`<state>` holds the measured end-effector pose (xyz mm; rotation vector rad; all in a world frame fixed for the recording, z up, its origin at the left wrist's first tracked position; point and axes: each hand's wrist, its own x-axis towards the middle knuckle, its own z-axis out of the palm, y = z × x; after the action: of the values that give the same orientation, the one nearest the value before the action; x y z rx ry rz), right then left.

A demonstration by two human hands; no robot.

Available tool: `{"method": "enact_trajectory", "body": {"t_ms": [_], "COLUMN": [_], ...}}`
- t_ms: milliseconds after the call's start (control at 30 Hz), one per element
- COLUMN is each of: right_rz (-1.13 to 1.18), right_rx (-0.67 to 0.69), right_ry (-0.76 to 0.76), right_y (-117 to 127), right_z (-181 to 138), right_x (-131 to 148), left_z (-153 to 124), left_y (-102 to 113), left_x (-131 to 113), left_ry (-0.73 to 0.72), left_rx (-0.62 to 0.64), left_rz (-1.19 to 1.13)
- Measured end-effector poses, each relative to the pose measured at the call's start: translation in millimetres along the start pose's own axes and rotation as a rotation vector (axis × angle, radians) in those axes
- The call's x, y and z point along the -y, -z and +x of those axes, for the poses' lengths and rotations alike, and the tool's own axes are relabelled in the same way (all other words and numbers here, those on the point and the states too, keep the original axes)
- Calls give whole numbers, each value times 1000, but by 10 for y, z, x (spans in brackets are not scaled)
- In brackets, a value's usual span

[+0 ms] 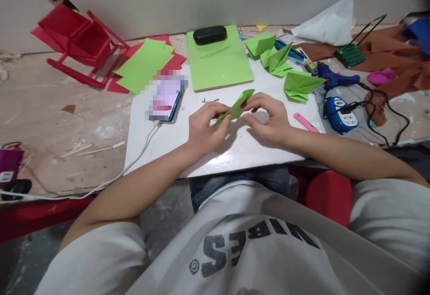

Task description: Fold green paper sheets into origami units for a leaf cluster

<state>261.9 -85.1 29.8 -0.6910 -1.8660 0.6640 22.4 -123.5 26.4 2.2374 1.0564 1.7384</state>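
Over the white board [174, 154] I hold a folded green paper [237, 107], tilted up to the right. My left hand [210, 125] pinches its lower left end between thumb and fingers. At the upper right end, the fingers of my right hand [268, 118] touch the paper, with the thumb a little apart below. Several folded green paper pieces [300, 85] stand at the board's upper right. A stack of green paper sheets [220, 64] lies beyond my hands, with a black case [210, 35] on it.
A phone [166, 100] with a white cable lies left of my hands. Farther left stand a red miniature rocking chair [80, 46] and loose green sheets [146, 64]. On the right are a pink cutter [306, 122], a blue glue gun [337, 76] and a blue-white power socket [341, 115] with black cords.
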Motion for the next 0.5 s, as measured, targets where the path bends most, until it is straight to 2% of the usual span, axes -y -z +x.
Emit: {"method": "enact_trajectory", "body": {"t_ms": [100,133,233,300,500], "right_rz": [17,101,433,549,448], "right_rx": [-130,-119,26,73,19], "right_ry": [-107,-173,-362,-430,-435], "right_y": [-2,-16,-88,-126,-71], "right_z": [37,47,64,66,85], "right_x": [-101,-126,-135,-93,27], "left_z": [-16,-25,-46,-50,-32], "left_y": [-10,-13,-13,-7,-3], "left_x": [-19,-26,-40,-33,19], "left_ry": [29,54,163,250,457], "left_rx": [-51,-58,-85,-86,7], "left_rz": [-32,-49,-99,-99,-214]}}
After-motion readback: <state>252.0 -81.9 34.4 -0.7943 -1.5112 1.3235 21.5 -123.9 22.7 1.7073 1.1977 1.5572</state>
